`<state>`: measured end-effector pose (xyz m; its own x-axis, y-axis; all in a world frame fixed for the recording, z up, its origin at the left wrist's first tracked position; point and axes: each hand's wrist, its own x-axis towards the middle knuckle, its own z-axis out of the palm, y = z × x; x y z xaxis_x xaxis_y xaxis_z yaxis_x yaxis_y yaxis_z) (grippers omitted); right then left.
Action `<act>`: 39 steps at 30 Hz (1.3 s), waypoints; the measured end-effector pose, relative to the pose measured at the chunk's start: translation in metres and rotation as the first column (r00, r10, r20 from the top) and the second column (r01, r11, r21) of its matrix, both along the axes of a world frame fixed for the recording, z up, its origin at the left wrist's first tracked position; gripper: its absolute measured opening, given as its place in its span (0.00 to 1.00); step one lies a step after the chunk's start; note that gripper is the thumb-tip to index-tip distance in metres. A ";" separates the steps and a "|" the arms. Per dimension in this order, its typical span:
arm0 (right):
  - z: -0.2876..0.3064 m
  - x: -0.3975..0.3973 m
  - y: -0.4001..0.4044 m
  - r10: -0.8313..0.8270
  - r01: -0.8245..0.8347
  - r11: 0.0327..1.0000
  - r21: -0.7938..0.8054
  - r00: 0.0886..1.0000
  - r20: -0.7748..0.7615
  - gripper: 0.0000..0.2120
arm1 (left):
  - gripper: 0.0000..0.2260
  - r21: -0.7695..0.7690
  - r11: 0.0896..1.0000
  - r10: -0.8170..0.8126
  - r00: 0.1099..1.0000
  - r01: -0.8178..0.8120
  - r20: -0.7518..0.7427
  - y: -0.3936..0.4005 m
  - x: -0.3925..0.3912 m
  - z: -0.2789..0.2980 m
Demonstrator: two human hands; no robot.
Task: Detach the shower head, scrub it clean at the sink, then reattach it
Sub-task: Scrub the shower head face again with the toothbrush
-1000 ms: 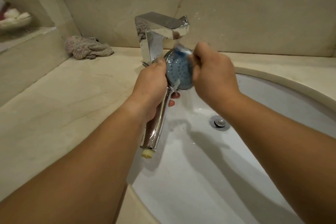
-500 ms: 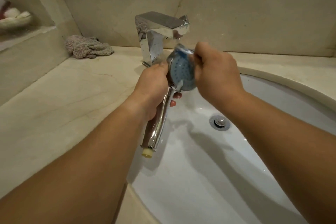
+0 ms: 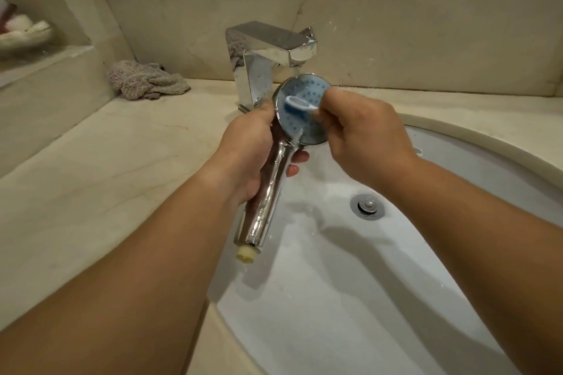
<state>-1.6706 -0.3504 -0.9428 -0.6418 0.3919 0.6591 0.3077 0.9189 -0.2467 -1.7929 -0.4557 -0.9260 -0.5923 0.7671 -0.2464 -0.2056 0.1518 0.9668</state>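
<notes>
Marble counter (image 3: pixel 100 161), white sink (image 3: pixel 350 298) under chrome faucet (image 3: pixel 268 49). Left hand (image 3: pixel 246 149) wraps the shower head (image 3: pixel 301 109) handle, long axis running from the sprayer face under the spout down toward the person. Right hand (image 3: pixel 362 137), nearer the face, pinches a toothbrush (image 3: pixel 300 103), bristles on the blue nozzle plate. Basin holds running water, drain (image 3: pixel 367 206) open.

Single head-worn view, facing forward and down, close over sink (image 3: pixel 457 143)

shower head (image 3: pixel 300 119) over sink (image 3: pixel 350 298), below faucet (image 3: pixel 268 49)
</notes>
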 end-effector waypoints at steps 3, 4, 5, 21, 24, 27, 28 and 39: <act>-0.004 -0.001 -0.005 0.086 -0.087 0.996 0.022 0.994 0.064 0.04 | 0.19 -0.001 1.000 -0.019 1.000 0.019 -0.002 0.000 -0.001 -0.001; -0.004 -0.001 -0.007 0.103 -0.107 0.994 0.033 0.990 0.092 0.05 | 0.19 -0.004 1.000 -0.023 1.000 0.023 -0.001 0.000 0.000 -0.001; -0.004 0.000 -0.005 0.089 -0.093 0.995 0.034 0.992 0.093 0.05 | 0.19 -0.003 1.000 -0.024 1.000 0.024 0.004 0.000 0.000 -0.001; -0.002 0.007 0.006 0.021 -0.022 0.999 0.023 0.999 0.045 0.06 | 0.20 0.008 1.000 0.018 1.000 -0.018 -0.005 0.001 0.000 -0.002; -0.004 0.004 0.001 0.054 -0.057 0.998 0.037 0.996 0.073 0.05 | 0.20 -0.005 1.000 0.009 1.000 -0.009 -0.017 0.002 0.001 -0.002; -0.001 0.003 0.002 0.004 -0.005 1.000 0.024 0.999 0.045 0.05 | 0.20 -0.006 1.000 0.011 1.000 -0.011 -0.029 0.002 0.003 0.000; -0.001 0.005 0.005 -0.042 0.042 0.999 -0.002 0.999 0.002 0.04 | 0.20 0.001 1.000 0.018 1.000 -0.018 -0.022 0.002 0.002 0.000; 0.000 -0.005 -0.011 -0.046 0.046 0.999 -0.004 0.999 0.005 0.08 | 0.19 -0.003 1.000 0.010 1.000 -0.010 -0.012 0.005 0.002 -0.003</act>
<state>-1.6755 -0.3615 -0.9431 -0.6261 0.4240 0.6543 0.3511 0.9026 -0.2490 -1.7909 -0.4512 -0.9289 -0.6027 0.7604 -0.2419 -0.1959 0.1529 0.9686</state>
